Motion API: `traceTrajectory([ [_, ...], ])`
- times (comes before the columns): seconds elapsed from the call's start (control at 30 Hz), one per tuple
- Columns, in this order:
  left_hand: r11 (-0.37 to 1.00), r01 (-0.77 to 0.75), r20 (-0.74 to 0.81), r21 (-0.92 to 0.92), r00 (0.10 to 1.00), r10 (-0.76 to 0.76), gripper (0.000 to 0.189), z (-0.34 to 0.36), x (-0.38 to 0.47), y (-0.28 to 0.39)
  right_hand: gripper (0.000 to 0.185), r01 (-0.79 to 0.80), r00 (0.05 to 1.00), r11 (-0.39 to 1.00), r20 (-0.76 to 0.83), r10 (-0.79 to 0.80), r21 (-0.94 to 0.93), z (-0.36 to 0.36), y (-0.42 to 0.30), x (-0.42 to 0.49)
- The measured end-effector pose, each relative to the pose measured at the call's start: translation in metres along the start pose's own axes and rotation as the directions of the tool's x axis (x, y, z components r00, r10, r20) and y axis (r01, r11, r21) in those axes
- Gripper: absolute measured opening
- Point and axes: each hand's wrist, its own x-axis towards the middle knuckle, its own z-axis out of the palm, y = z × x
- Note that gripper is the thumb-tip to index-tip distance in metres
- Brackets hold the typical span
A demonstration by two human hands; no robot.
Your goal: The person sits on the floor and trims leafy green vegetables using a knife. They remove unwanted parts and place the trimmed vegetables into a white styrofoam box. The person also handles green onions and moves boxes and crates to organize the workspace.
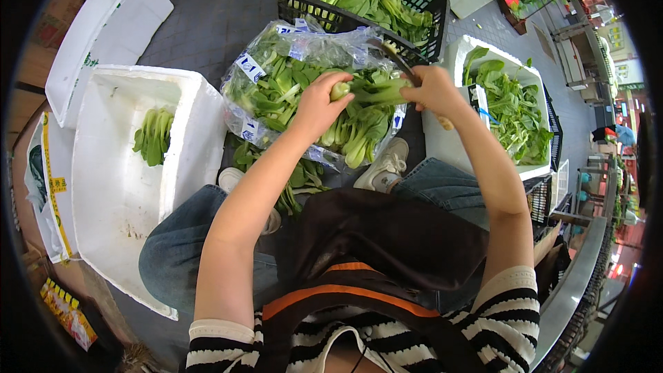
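My left hand (323, 101) is closed around a green leafy vegetable that looks like bok choy, its pale base (340, 91) showing at the thumb. My right hand (432, 90) grips a knife with a dark blade (401, 62); the end of its wooden handle (445, 123) shows below the palm. Pale green stalks (388, 92) reach the fingers of my right hand; whether they belong to the same plant I cannot tell. Beneath both hands lies an opened clear plastic bag (248, 70) with blue-and-white printing, filled with bok choy (362, 142).
A white foam box (124, 191) at left holds a small bunch of greens (154, 136). Another foam box (448, 137) at right is full of leafy greens. Behind the bag stands a black plastic crate (362, 26) of bok choy. Loose leaves (305, 176) lie between my shoes.
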Motion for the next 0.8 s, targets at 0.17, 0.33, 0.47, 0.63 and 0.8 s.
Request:
traceTrajectory([
  [0.17, 0.98, 0.131, 0.299, -0.151, 0.951, -0.082, 0.047, -0.027, 0.019, 0.03, 0.031, -0.012, 0.966, 0.949, 0.249, -0.071, 0.315, -0.007, -0.044, 0.006],
  [0.33, 0.905, 0.424, 0.451, -0.035, 0.815, -0.365, 0.049, -0.07, 0.005, 0.031, 0.048, -0.023, 0.955, 0.845, 0.261, -0.139, 0.534, 0.053, -0.06, 0.008],
  [0.47, 0.867, 0.379, 0.521, 0.324, 0.694, -0.497, 0.048, -0.107, -0.022, 0.024, 0.032, 0.089, 0.906, 0.86, 0.318, -0.279, 0.502, 0.11, -0.06, -0.003],
  [0.63, 0.829, 0.389, 0.616, 0.402, 0.554, -0.559, 0.038, -0.165, -0.057, 0.031, 0.021, -0.004, 0.918, 0.907, 0.362, -0.164, 0.421, 0.167, -0.049, -0.016],
  [0.8, 0.45, 0.816, 0.637, -0.363, 0.569, -0.52, 0.054, -0.2, -0.08, 0.033, 0.037, 0.055, 0.951, 0.874, 0.24, -0.193, 0.483, 0.185, -0.046, -0.031],
])
